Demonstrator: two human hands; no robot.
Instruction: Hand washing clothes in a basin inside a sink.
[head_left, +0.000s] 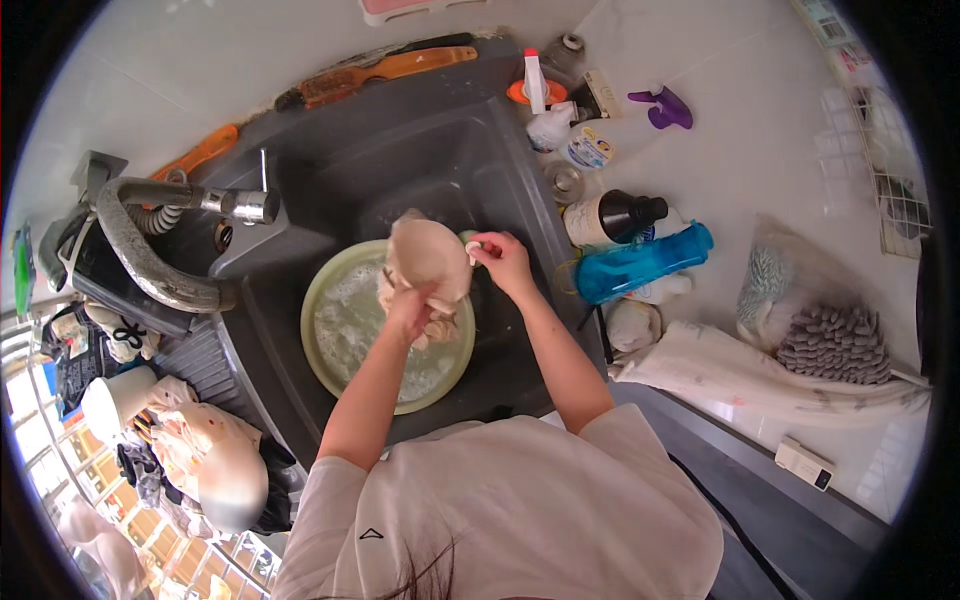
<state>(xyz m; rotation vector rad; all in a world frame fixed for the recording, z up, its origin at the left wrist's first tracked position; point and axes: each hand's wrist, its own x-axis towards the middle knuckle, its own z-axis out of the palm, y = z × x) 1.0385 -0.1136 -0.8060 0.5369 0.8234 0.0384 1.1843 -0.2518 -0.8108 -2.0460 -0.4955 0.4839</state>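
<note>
My left hand (414, 311) grips a wet beige garment (429, 259) with a smooth rounded cup shape, perhaps a bra. The cloth is held up above a pale green basin (309, 322) and hangs in bunched folds beneath my fingers. Soapy water (345, 330) with white suds fills the basin. To the right of the garment, my right hand (504, 261) pinches a small white item (472, 252) between thumb and fingers. What that item is, I cannot tell. It sits close to the garment's right edge.
The basin stands in a dark grey sink (442, 142) with a metal faucet (157, 255) on the left. Along the right rim stand several bottles, among them a dark bottle (615, 217) and a blue bottle (641, 259). An orange-handled brush (390, 71) lies behind. Clothes (199, 435) are piled at left.
</note>
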